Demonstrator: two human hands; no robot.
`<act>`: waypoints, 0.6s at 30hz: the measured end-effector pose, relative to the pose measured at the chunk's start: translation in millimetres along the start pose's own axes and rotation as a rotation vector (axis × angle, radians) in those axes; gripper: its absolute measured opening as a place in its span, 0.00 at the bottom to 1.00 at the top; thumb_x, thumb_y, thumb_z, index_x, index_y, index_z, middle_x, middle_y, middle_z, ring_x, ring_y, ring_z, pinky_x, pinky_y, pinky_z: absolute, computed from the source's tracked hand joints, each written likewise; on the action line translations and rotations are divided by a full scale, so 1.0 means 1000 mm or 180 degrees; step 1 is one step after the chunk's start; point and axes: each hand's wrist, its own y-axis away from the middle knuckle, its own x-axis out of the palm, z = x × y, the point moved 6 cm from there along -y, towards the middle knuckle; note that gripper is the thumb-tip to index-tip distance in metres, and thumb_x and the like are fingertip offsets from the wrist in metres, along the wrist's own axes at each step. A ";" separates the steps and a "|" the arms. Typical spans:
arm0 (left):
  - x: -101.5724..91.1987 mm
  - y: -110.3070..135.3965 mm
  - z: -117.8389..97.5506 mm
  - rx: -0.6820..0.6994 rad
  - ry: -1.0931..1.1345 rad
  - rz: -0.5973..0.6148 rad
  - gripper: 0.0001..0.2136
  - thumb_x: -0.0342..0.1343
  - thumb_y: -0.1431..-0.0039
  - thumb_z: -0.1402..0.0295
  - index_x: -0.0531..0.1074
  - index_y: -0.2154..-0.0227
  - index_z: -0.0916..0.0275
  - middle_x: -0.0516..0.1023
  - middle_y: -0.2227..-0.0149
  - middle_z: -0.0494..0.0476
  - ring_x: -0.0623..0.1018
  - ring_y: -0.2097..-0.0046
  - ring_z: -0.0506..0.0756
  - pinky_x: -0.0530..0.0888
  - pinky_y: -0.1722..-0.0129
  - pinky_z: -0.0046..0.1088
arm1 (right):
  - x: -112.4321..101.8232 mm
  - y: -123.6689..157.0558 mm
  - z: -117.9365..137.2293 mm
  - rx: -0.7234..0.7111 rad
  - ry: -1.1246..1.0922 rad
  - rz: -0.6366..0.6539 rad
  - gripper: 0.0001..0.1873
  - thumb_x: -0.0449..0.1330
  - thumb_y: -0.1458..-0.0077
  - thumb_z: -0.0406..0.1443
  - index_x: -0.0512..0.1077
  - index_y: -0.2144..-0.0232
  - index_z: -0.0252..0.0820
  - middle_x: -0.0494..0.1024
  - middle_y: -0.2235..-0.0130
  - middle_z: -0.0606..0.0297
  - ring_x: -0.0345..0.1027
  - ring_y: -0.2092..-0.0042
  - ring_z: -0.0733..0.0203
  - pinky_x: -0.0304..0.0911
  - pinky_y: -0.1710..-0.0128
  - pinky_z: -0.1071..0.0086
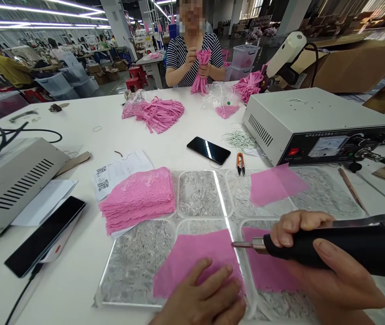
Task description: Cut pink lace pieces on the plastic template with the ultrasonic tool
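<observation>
My left hand [202, 295] lies flat, fingers spread, pressing a pink lace piece [192, 257] onto a clear patterned plate [134, 266]. My right hand [327, 266] grips a black-handled tool [331, 250] whose metal tip points left at the lace, just above the seam between two plates. A second pink piece [266, 271] lies under the tool. Another pink piece [275, 184] rests on a farther plate. A stack of pink lace [138, 198] sits to the left of the plates.
A white control box [310, 124] stands right, a grey box [9, 180] left. Two phones [208, 150] [45, 234], orange snips [240, 163], papers, rubber bands and cables lie about. Across the table a person in a striped shirt [194, 54] bundles pink strips [160, 113].
</observation>
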 end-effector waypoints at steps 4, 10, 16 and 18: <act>0.001 0.001 0.000 0.0010 0.0015 0.0047 0.07 0.56 0.37 0.66 0.75 0.58 0.58 0.78 0.53 0.48 0.69 0.42 0.55 0.48 0.33 0.43 | 0.003 -0.001 0.000 0.0002 -0.0049 0.0127 0.08 0.65 0.51 0.40 0.69 0.71 0.45 0.67 0.73 0.68 0.63 0.75 0.65 0.68 0.75 0.69; 0.000 0.002 0.000 0.0059 0.0040 0.0153 0.09 0.55 0.36 0.64 0.75 0.57 0.59 0.77 0.51 0.50 0.69 0.42 0.56 0.49 0.34 0.44 | 0.003 -0.001 0.001 0.0065 -0.0080 0.0158 0.07 0.64 0.50 0.39 0.69 0.72 0.45 0.67 0.72 0.68 0.63 0.74 0.65 0.67 0.75 0.68; -0.001 -0.002 -0.002 0.0128 -0.0002 0.0327 0.10 0.54 0.35 0.62 0.74 0.56 0.59 0.74 0.47 0.52 0.67 0.40 0.56 0.49 0.34 0.44 | -0.003 0.007 0.007 0.0203 -0.0102 0.0162 0.08 0.64 0.51 0.40 0.70 0.71 0.45 0.67 0.73 0.68 0.63 0.75 0.65 0.67 0.76 0.69; 0.000 -0.002 -0.002 0.0124 -0.0011 0.0366 0.10 0.54 0.35 0.63 0.73 0.55 0.58 0.74 0.47 0.51 0.67 0.40 0.55 0.49 0.34 0.44 | -0.002 0.009 0.009 0.0218 -0.0047 0.0163 0.08 0.65 0.51 0.41 0.70 0.72 0.45 0.66 0.73 0.68 0.62 0.76 0.65 0.67 0.77 0.69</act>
